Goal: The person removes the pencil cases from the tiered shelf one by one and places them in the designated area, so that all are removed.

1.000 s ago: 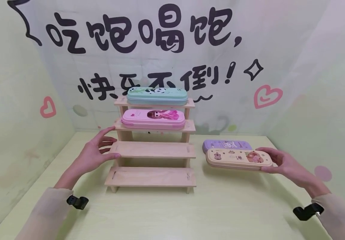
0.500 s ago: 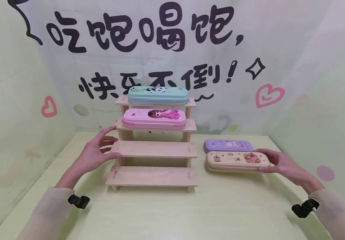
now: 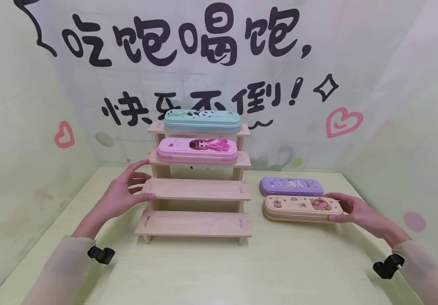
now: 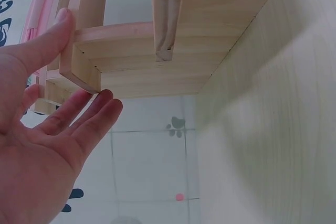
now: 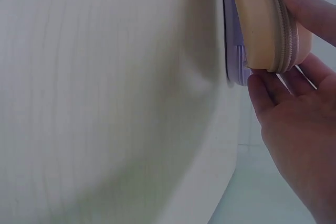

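- My right hand (image 3: pixel 356 212) is clamped on the right end of the cream pencil case (image 3: pixel 298 207), thumb at the near side and fingers behind.
- The case is just in front of the purple case (image 3: pixel 292 186), right of the wooden stand (image 3: pixel 196 189); I can't tell whether its far end touches the table (image 3: pixel 203 275).
- I judge it light, firm-shelled with a little give, smooth but not very slippery, and hardly fragile.
- The end suits a one-handed hold, across the zip (image 5: pixel 286 30); nearer the middle should balance better, since the far end could dip.
- Its long axis runs left to right, roughly along the stand's tiers, right end slightly nearer me; the printed lid faces up.
- My left hand (image 3: pixel 123 190) grips the stand's left side, thumb on a tier's edge.
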`<state>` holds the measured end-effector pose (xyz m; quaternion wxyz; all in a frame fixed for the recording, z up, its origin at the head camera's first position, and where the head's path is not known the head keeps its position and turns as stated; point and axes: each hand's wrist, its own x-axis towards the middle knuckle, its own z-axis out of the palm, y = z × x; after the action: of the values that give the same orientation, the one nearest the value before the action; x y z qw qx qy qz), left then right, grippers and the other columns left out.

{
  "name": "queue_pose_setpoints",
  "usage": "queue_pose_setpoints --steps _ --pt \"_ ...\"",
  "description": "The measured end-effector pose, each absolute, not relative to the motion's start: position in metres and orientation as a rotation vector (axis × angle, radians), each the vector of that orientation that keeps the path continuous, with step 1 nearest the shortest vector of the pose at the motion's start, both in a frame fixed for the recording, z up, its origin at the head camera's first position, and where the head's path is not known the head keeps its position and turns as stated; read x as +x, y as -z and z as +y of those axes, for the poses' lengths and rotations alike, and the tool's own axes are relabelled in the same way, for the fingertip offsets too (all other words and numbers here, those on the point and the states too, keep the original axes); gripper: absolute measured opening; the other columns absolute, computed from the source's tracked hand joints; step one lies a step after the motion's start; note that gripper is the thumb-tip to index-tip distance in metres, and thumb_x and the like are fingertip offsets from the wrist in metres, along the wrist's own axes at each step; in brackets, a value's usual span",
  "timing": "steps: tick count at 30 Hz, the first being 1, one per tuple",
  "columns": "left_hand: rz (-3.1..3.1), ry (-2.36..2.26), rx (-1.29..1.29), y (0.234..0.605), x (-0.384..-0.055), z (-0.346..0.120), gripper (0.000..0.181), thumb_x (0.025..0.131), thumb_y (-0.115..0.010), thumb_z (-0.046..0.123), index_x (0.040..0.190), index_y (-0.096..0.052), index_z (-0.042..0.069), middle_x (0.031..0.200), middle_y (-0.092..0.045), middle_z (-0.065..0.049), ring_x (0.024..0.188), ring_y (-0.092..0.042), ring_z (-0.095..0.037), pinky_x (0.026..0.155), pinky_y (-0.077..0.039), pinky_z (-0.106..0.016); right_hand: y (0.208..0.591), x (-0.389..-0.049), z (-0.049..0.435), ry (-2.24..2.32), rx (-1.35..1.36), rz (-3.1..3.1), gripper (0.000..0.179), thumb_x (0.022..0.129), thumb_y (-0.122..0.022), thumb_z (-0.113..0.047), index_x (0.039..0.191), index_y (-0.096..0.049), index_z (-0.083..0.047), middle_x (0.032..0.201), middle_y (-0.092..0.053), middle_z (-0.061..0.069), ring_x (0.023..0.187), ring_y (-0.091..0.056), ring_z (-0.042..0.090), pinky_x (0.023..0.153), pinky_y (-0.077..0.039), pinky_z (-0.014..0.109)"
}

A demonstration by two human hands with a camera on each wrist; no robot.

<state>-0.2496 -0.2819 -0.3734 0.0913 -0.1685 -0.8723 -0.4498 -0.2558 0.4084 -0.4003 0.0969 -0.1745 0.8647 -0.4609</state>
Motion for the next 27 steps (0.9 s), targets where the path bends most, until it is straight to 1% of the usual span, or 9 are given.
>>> queue_pose_setpoints --steps 3,9,14,19,23,27 --pt "-2.593 1.334 -0.501 0.373 -0.25 -0.282 0.106 0.082 -0.094 0.02 0.166 -0.031 0.028 0.134 -0.064 -0.02 0.129 -0.06 -0.044 0.103 -0.054 -0.05 0.402 -0.257 0.412 1.324 -0.512 2.582 0.07 0.095 -0.077 -0.007 0.154 -0.041 0.008 0.13 -0.062 0.021 0.106 -0.063 0.009 0.085 -0.055 0.021" --pt "-2.59 1.329 -0.499 0.374 -0.251 -0.282 0.106 0.082 -0.094 0.019 0.166 -0.031 0.027 0.134 -0.064 -0.021 0.128 -0.06 -0.045 0.103 -0.054 -0.051 0.406 -0.262 0.419 1.218 -0.501 2.65 0.072 0.095 -0.079 -0.013 0.155 -0.044 0.003 0.136 -0.059 0.022 0.109 -0.061 0.008 0.086 -0.052 0.021" --pt "-2.593 1.329 -0.505 0.374 -0.251 -0.282 0.106 0.082 -0.094 0.019 0.166 -0.031 0.027 0.134 -0.064 -0.021 0.128 -0.06 -0.045 0.103 -0.054 -0.051 0.409 -0.266 0.422 1.17 -0.501 2.684 0.073 0.093 -0.08 -0.015 0.155 -0.045 0.002 0.137 -0.057 0.023 0.109 -0.06 0.01 0.086 -0.052 0.023" --pt "-2.583 1.343 -0.514 0.375 -0.252 -0.281 0.106 0.082 -0.094 0.018 0.166 -0.031 0.027 0.134 -0.063 -0.021 0.129 -0.06 -0.044 0.103 -0.054 -0.049 0.411 -0.27 0.423 1.132 -0.499 2.711 0.074 0.093 -0.081 -0.017 0.155 -0.046 0.0 0.135 -0.058 0.02 0.107 -0.06 0.013 0.085 -0.052 0.023" --pt "-2.584 1.341 -0.515 0.375 -0.252 -0.281 0.105 0.082 -0.094 0.018 0.166 -0.03 0.027 0.134 -0.063 -0.021 0.129 -0.06 -0.044 0.103 -0.053 -0.052 0.411 -0.273 0.422 1.106 -0.499 2.716 0.073 0.093 -0.08 -0.018 0.155 -0.046 0.0 0.134 -0.059 0.02 0.108 -0.059 0.019 0.084 -0.052 0.025" --pt "-2.585 1.338 -0.513 0.375 -0.252 -0.281 0.105 0.083 -0.093 0.018 0.166 -0.03 0.027 0.134 -0.063 -0.021 0.129 -0.06 -0.043 0.103 -0.053 -0.053 0.411 -0.275 0.42 1.104 -0.48 2.708 0.074 0.093 -0.081 -0.017 0.155 -0.045 0.0 0.133 -0.059 0.021 0.108 -0.059 0.022 0.083 -0.053 0.026"
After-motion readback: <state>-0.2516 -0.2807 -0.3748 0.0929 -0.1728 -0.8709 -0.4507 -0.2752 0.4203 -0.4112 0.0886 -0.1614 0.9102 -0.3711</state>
